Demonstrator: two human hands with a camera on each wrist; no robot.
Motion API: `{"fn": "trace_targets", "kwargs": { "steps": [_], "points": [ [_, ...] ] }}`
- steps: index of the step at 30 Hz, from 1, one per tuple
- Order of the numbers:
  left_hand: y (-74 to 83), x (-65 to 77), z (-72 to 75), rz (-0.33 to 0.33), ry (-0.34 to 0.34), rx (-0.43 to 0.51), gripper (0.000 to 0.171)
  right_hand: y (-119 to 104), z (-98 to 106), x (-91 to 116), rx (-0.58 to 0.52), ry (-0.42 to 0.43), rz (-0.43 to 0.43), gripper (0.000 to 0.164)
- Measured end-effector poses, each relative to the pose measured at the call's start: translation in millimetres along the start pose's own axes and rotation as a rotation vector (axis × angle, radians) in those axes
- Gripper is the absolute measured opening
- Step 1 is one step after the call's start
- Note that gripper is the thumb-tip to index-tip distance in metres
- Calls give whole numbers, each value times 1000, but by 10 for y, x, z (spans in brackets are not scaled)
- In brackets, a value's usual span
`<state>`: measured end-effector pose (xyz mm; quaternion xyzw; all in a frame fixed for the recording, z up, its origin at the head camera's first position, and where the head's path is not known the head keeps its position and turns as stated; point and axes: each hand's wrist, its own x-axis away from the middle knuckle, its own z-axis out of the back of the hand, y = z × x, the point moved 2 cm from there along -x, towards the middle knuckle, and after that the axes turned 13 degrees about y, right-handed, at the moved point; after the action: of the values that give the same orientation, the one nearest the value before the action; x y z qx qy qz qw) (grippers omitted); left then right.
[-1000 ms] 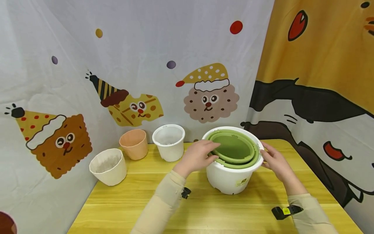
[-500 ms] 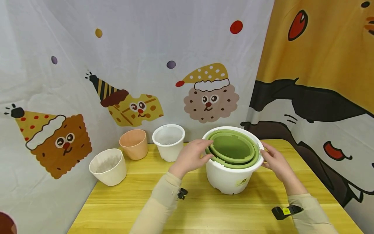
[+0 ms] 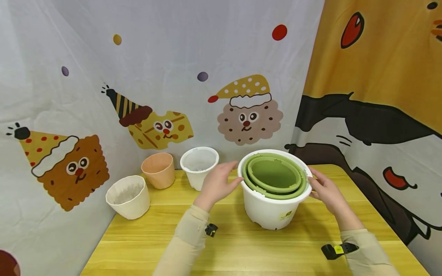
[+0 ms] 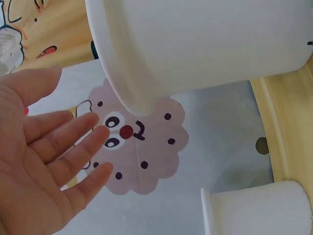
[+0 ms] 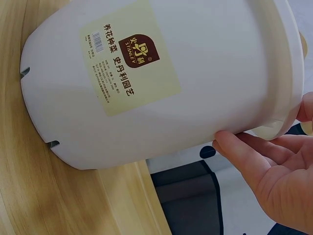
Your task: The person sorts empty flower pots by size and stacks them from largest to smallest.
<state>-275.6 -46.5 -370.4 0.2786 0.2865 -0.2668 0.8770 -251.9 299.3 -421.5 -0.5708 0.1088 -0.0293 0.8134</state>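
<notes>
A large white flowerpot (image 3: 266, 212) stands upright on the wooden table, with a label on its side. Nested in it are a green flowerpot (image 3: 274, 196) and a smaller green flowerpot (image 3: 274, 174). My right hand (image 3: 326, 189) holds the white pot's rim at the right; in the right wrist view, its fingers (image 5: 239, 149) touch the outer wall below the rim. Left of the pot, my left hand (image 3: 216, 186) is empty, its fingers spread loosely. The left wrist view shows that hand's palm (image 4: 29, 171) apart from the pot.
At the back left stand a smaller white flowerpot (image 3: 202, 178), an orange pot (image 3: 160, 174) and a cream pot (image 3: 132, 203). A printed cloth (image 3: 165, 46) hangs right behind the table (image 3: 241, 253) and along its sides.
My left hand has let go of the inner green pot's rim and drawn back to the left, past the white pot's rim. My right hand and the pots have stayed in place.
</notes>
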Motion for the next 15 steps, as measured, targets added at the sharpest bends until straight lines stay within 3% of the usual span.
{"fn": "trace_targets", "kwargs": {
  "steps": [8,15],
  "points": [
    [-146,47,48,141,15,-12,61,10,-6,2,11,1,-2,62],
    [-286,87,77,214,34,-14,63,25,-13,-14,16,-9,-18,61]
  ]
}}
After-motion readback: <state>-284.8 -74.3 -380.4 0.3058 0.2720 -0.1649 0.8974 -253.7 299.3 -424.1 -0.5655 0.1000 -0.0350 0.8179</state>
